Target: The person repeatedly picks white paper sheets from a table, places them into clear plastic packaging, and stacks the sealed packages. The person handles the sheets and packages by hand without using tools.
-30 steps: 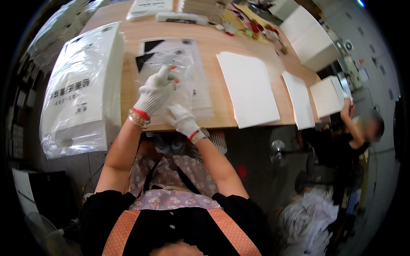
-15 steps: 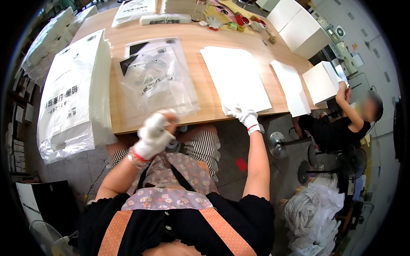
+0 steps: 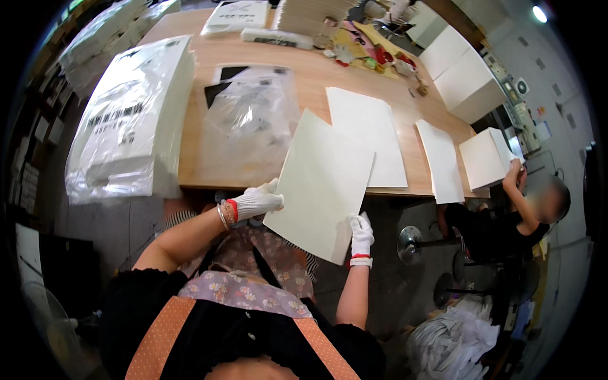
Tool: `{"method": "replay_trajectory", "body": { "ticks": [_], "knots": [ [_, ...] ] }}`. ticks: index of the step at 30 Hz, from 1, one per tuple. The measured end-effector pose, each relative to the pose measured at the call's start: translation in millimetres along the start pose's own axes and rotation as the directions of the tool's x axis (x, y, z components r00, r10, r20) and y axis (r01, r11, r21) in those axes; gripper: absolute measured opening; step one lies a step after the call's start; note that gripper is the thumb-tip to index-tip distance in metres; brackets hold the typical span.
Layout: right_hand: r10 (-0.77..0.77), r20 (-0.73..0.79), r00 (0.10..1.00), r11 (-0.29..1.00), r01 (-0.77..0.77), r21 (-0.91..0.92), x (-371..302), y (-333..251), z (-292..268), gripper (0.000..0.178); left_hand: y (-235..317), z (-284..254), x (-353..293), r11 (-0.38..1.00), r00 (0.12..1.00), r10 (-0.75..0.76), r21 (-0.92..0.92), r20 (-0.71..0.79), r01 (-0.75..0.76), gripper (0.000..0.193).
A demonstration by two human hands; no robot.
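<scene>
Between my two gloved hands is a stack of white paper [image 3: 322,183], tilted and held up over the table's front edge. My left hand [image 3: 258,200] grips its left side, and my right hand [image 3: 361,233] grips its lower right corner. Whether it is one thick sheet or several, I cannot tell. Behind it lies another spread of white paper [image 3: 373,136] on the table. To the left of that are clear plastic bags [image 3: 253,120] with dark printed corners, lying flat near my left hand.
A tall pile of printed plastic bags [image 3: 130,120] stands at the table's left. More white sheets [image 3: 439,161] lie to the right. A seated co-worker [image 3: 506,202] handles a paper stack [image 3: 486,158] at the far right corner. Small tools and jars clutter the back; white boxes [image 3: 465,76] stand behind.
My right hand has lifted paper from the pile and drawn it toward me. My left hand, blurred and apart before, now grips the paper's left side. The view has shifted a little.
</scene>
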State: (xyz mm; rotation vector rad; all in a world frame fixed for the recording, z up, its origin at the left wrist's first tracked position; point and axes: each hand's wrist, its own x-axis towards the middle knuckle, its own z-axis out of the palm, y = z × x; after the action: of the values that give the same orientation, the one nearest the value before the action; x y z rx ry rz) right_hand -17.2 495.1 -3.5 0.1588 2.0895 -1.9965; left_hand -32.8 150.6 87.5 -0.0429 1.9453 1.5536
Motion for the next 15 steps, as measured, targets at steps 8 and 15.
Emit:
{"method": "replay_trajectory", "body": {
  "ticks": [8,15],
  "knots": [
    [0.091,-0.265,0.96,0.985,-0.047,0.167,-16,-12,165,0.043,-41,79,-34,0.424,0.867,0.491,0.845,0.089,-0.327,0.072],
    [-0.307,-0.279,0.91,0.942,0.332,0.048,-24,-30,125,0.04,73,-53,-40,0.343,0.093,0.928,0.925,-0.361,0.162,0.059]
  ]
}}
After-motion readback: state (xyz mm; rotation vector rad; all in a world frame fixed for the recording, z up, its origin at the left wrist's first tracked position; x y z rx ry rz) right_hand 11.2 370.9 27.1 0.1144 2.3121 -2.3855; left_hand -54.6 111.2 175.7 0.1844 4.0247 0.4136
